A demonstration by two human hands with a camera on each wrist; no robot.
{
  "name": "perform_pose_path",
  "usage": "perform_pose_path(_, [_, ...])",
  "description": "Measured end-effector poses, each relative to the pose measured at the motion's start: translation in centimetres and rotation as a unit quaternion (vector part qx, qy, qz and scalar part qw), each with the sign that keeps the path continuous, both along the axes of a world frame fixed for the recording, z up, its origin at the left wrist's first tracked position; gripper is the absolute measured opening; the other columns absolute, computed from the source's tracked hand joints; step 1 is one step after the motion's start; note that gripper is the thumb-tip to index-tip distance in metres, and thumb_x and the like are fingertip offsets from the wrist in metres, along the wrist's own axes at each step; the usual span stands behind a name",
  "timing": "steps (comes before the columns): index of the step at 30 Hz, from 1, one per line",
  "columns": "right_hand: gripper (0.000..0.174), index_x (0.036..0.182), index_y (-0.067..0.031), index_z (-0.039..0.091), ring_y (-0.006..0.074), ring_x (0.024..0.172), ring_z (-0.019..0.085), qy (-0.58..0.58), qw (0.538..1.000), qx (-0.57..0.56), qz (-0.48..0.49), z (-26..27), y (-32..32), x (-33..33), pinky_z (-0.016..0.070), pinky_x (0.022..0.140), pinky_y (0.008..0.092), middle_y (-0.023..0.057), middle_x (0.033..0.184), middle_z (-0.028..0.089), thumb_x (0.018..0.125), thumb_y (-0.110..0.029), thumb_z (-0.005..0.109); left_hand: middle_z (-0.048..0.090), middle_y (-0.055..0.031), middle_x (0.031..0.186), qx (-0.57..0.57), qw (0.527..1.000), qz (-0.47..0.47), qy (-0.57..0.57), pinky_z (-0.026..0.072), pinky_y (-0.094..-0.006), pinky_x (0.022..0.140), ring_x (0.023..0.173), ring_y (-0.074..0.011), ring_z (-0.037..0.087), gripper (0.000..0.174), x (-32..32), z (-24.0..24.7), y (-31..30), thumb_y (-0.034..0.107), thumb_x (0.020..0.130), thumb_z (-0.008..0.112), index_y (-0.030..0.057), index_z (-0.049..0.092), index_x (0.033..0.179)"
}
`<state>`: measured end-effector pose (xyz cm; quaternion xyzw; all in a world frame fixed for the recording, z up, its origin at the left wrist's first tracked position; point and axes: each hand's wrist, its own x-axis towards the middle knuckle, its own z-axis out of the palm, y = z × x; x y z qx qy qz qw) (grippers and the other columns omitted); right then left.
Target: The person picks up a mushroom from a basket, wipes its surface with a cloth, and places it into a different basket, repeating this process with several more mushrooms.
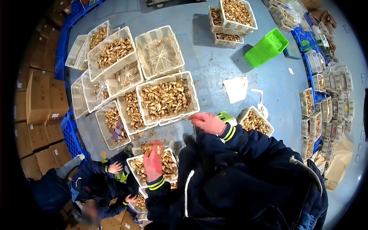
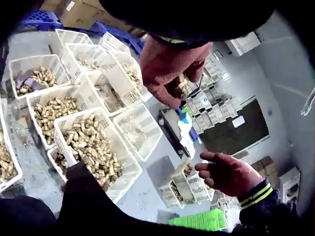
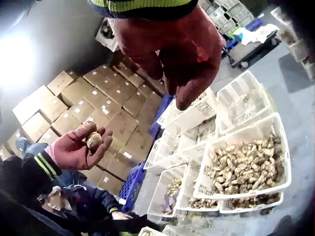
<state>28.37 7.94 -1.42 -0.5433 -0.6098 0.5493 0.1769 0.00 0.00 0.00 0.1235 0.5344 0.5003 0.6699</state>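
My left hand is raised over a white crate of brown-and-cream mushrooms. Its fingers curl round a mushroom, which also shows below the palm in the left wrist view. My right hand is held out near the corner of a heaped mushroom crate, its fingers loosely bent. Nothing shows in that hand in the left wrist view, where its palm and spread fingers are visible.
More white crates stand stacked ahead, some holding mushrooms. A green basket stack stands further off on the blue-grey floor. Cardboard boxes line the left side beside blue pallets. Another person sits close by at lower left.
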Motion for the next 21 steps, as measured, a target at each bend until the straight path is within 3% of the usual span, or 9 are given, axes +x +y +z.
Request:
perform_pose_path(2, [0.029, 0.107, -0.0075, 0.060, 0.0284, 0.080, 0.062, 0.018, 0.999, 0.010, -0.041, 0.9, -1.0, -0.3, 0.0484, 0.070, 0.0340, 0.0136, 0.089, 0.063, 0.087, -0.027, 0.051, 0.058, -0.0108, 0.105, -0.008, 1.000, -0.005, -0.025, 0.0436, -0.0374, 0.086, 0.102, -0.0204, 0.054, 0.018, 0.1, 2.4, 0.6, 0.008, 0.088, 0.056, 0.0035, 0.055, 0.105])
perform_pose_path(3, [0.029, 0.106, -0.0068, 0.060, 0.0272, 0.077, 0.062, -0.034, 0.996, -0.011, -0.076, 3.2, 3.8, 5.5, 0.0479, 0.068, 0.0335, 0.0133, 0.087, 0.063, 0.087, -0.026, 0.051, 0.059, -0.0088, 0.101, 0.070, 0.996, -0.030, -0.051, 0.0437, -0.0364, 0.084, 0.101, -0.0200, 0.055, 0.017, 6.0, -0.3, 5.8, 0.011, 0.088, 0.056, 0.0038, 0.056, 0.104])
perform_pose_path(7, [0.029, 0.106, -0.0053, 0.059, 0.0263, 0.078, 0.061, 0.018, 0.980, -0.133, -0.148, 4.3, 2.6, 7.1, 0.0477, 0.067, 0.0312, 0.0137, 0.086, 0.063, 0.086, -0.024, 0.050, 0.059, -0.0096, 0.103, 0.069, 0.992, -0.075, -0.068, 0.0432, -0.0383, 0.084, 0.102, -0.0213, 0.054, 0.019, 5.3, 1.4, 7.4, 0.013, 0.088, 0.057, 0.0038, 0.056, 0.104])
perform_pose_path(10, [0.028, 0.105, -0.0049, 0.059, 0.0295, 0.086, 0.060, 0.008, 0.994, 0.081, -0.079, 1.7, 2.6, 9.6, 0.0475, 0.075, 0.0343, 0.0132, 0.095, 0.062, 0.086, -0.022, 0.047, 0.060, -0.0117, 0.103, 0.091, 0.988, -0.116, -0.050, 0.0440, -0.0375, 0.084, 0.097, -0.0222, 0.056, 0.025, 7.6, 2.2, 10.4, 0.013, 0.088, 0.054, 0.0009, 0.055, 0.110])
perform_pose_path(13, [0.031, 0.105, -0.0057, 0.059, 0.0281, 0.086, 0.061, 0.013, 0.991, 0.043, -0.126, 0.7, 5.5, 11.2, 0.0475, 0.076, 0.0341, 0.0139, 0.091, 0.063, 0.085, -0.027, 0.048, 0.059, -0.0117, 0.102, -0.005, 0.987, -0.148, 0.070, 0.0445, -0.0409, 0.085, 0.095, -0.0198, 0.055, 0.021, 11.1, 2.8, 14.3, 0.013, 0.089, 0.053, -0.0038, 0.060, 0.100])
perform_pose_path(15, [0.032, 0.104, -0.0077, 0.060, 0.0279, 0.085, 0.061, 0.017, 0.994, -0.010, -0.110, -0.3, 7.8, 12.5, 0.0477, 0.075, 0.0343, 0.0148, 0.089, 0.063, 0.085, -0.030, 0.049, 0.061, -0.0109, 0.096, 0.082, 0.976, -0.186, 0.076, 0.0461, -0.0329, 0.081, 0.085, -0.0146, 0.056, 0.033, 13.9, 2.2, 16.3, 0.021, 0.093, 0.047, -0.0076, 0.060, 0.105])
perform_pose_path(19, [0.028, 0.101, -0.0121, 0.059, 0.0294, 0.082, 0.061, 0.034, 0.996, 0.058, -0.063, -6.1, 12.2, 14.5, 0.0474, 0.074, 0.0373, 0.0128, 0.085, 0.063, 0.084, -0.031, 0.048, 0.060, -0.0091, 0.104, 0.110, 0.862, -0.325, 0.374, 0.0486, -0.0311, 0.081, 0.086, -0.0148, 0.058, 0.030, 16.3, -2.8, 22.3, 0.018, 0.090, 0.052, -0.0054, 0.059, 0.107])
perform_pose_path(20, [0.028, 0.099, -0.0108, 0.059, 0.0296, 0.082, 0.061, 0.046, 0.996, 0.011, -0.070, -5.1, 13.6, 16.0, 0.0476, 0.074, 0.0377, 0.0127, 0.084, 0.063, 0.084, -0.031, 0.048, 0.061, -0.0094, 0.103, 0.060, 0.957, -0.223, 0.174, 0.0490, -0.0318, 0.082, 0.088, -0.0160, 0.059, 0.027, 18.8, -2.7, 24.3, 0.017, 0.089, 0.054, -0.0034, 0.059, 0.107])
perform_pose_path(21, [0.027, 0.100, -0.0110, 0.059, 0.0301, 0.083, 0.061, -0.031, 0.974, 0.224, -0.009, -6.8, 13.9, 17.6, 0.0477, 0.075, 0.0377, 0.0127, 0.086, 0.063, 0.085, -0.031, 0.048, 0.061, -0.0097, 0.103, -0.006, 0.994, -0.105, -0.036, 0.0493, -0.0326, 0.084, 0.089, -0.0171, 0.060, 0.025, 21.4, -2.5, 25.8, 0.015, 0.088, 0.056, -0.0015, 0.059, 0.107])
